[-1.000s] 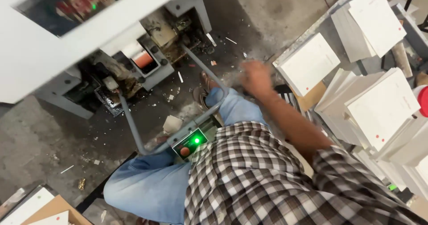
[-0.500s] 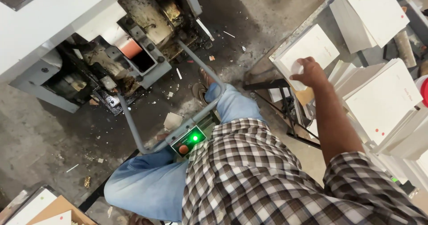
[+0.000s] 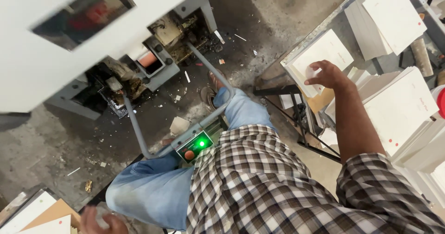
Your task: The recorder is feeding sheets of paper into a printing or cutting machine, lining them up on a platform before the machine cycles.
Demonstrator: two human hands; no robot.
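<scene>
My right hand (image 3: 328, 74) reaches out to the right, onto a stack of white sheets (image 3: 330, 48) lying on a metal stand. Its fingers curl over the near edge of the top sheet. My left hand (image 3: 96, 221) is low at the bottom left edge, closed around a small white piece (image 3: 100, 219), next to a pile of white and brown sheets (image 3: 44, 211). Between my knees sits a grey control box (image 3: 197, 147) with a lit green lamp and a red button.
A large white machine (image 3: 46, 62) with a dark window fills the upper left, its oily works (image 3: 160, 53) open below. A grey tube frame (image 3: 133, 129) runs to the control box. More white sheet stacks (image 3: 401, 106) lie at right. Paper scraps litter the concrete floor (image 3: 51, 146).
My right hand has swung from above my knee out to the right and onto the sheet stack. My left hand has come into view at the bottom left.
</scene>
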